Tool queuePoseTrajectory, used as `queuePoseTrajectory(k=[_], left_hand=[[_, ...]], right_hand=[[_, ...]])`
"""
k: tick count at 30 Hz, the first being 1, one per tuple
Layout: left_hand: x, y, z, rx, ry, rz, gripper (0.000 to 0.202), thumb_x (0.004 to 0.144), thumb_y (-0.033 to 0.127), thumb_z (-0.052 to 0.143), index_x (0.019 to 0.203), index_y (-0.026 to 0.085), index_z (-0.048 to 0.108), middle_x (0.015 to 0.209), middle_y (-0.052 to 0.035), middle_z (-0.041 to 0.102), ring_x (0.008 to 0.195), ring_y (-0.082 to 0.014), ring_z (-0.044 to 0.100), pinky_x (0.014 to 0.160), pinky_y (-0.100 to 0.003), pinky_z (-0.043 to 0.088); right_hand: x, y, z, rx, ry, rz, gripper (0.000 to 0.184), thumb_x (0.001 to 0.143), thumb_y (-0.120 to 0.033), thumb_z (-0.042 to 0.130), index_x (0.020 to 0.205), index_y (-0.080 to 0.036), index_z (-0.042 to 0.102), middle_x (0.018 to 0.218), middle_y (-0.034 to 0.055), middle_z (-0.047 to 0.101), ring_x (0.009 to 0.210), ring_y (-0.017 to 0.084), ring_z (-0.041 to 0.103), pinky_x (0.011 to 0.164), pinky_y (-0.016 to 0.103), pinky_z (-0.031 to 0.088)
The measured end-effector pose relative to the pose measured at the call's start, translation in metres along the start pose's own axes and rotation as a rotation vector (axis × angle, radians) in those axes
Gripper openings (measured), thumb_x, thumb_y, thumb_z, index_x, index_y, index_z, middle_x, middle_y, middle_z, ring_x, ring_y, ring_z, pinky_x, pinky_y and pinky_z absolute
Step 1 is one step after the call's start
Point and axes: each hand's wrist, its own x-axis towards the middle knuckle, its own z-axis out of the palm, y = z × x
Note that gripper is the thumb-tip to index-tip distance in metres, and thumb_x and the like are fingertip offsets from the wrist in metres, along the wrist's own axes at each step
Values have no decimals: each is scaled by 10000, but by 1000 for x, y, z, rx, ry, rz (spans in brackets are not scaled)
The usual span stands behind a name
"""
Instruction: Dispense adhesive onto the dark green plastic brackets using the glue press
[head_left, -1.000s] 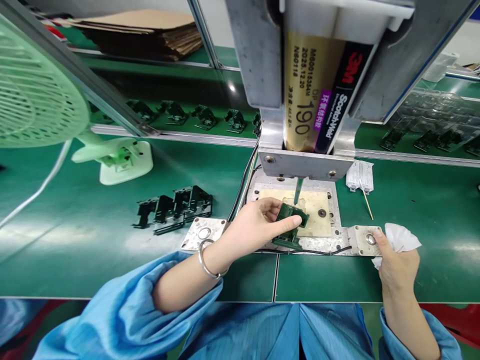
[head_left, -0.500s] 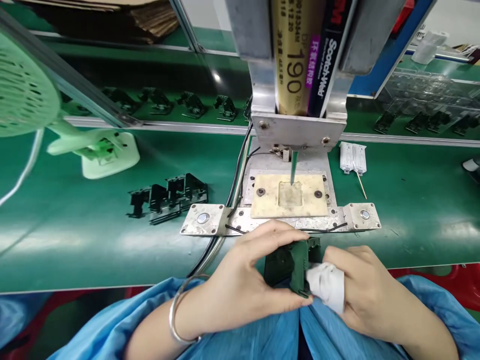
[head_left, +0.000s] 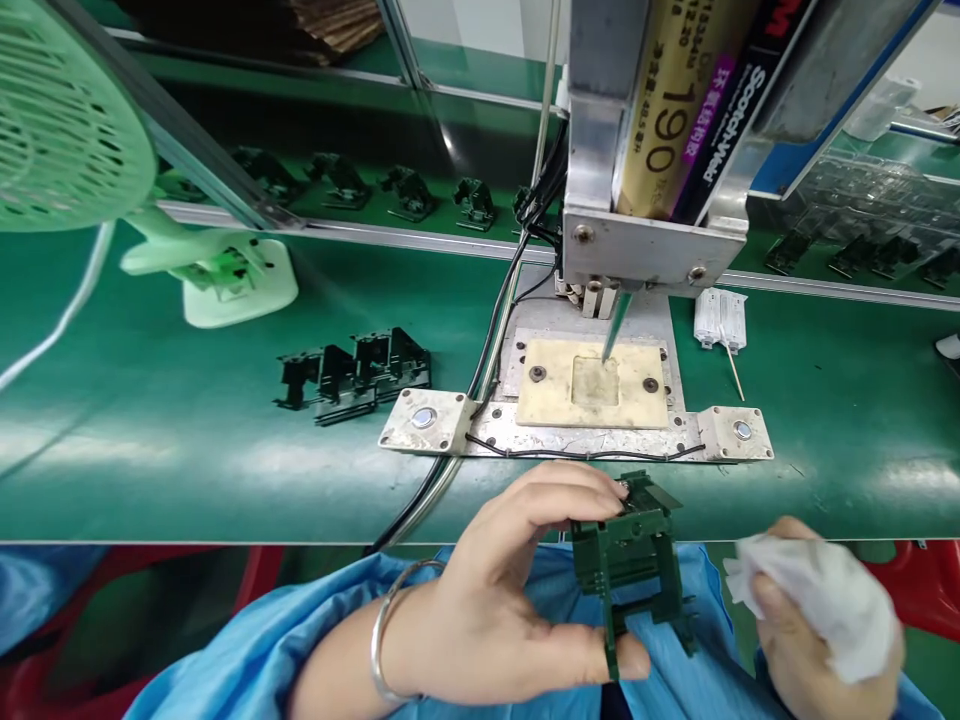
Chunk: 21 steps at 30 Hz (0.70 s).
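Held between thumb and fingers of my left hand (head_left: 517, 590) is a dark green plastic frame part (head_left: 634, 550), turned so that its open framework shows. It is over my lap, in front of the bench edge. My right hand (head_left: 810, 620), slightly blurred, is apart from it on the right, closed around a crumpled white cloth or tissue (head_left: 832, 595). Beyond my hands stands a glue dispenser with a thin green nozzle (head_left: 616, 325), whose tip hangs over a cream fixture plate (head_left: 540, 400) with a square recess.
Similar dark parts (head_left: 352, 375) lie on the green bench at left; more line the back shelf. Metal button blocks (head_left: 424, 418) flank the fixture. Black cables (head_left: 491, 345) run beside it. A green fan (head_left: 240, 285) stands left. White packets (head_left: 720, 318) and a stick (head_left: 733, 372) lie right.
My right hand has drawn away from the part to the right with the white cloth. The part has been turned in my left hand, now showing its open frame. The camera view has shifted.
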Motion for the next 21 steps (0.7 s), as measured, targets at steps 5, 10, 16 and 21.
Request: queuePoseTrajectory(k=[5,10,16,21], left_hand=[[3,2,2,-35,2,65,634,684,330,904,1226,222,593,1059,-89,674,990,-240,678,922,-355,599],[6,5,5,-25,-42,62,619,691,300,900,1226,243,592,1034,-85,699,955,-254,700,884,-379,617],[3,3,7,-13,-37,55,594,721,305,880,1232,259,581,983,-69,707,909,-252,712,875,-401,617],[8,-1,7,3,-50,67,607,719,290,881,1244,253,577,996,-71,706,917,-251,708,875,-404,619]], right_hand=[[17,-24,11,117,-333,-259,331,990,-407,517,719,-218,544,558,-15,532,435,133,504,429,253,418],[28,-33,22,91,-367,-429,526,1086,-320,206,639,-200,456,558,1,506,464,122,471,466,276,331],[28,-17,15,116,-424,-459,488,1048,-233,292,590,-208,458,559,13,443,489,143,377,494,322,239],[38,-22,17,107,-443,-461,480,1064,-235,246,637,-200,462,570,3,455,486,126,395,482,295,281]])
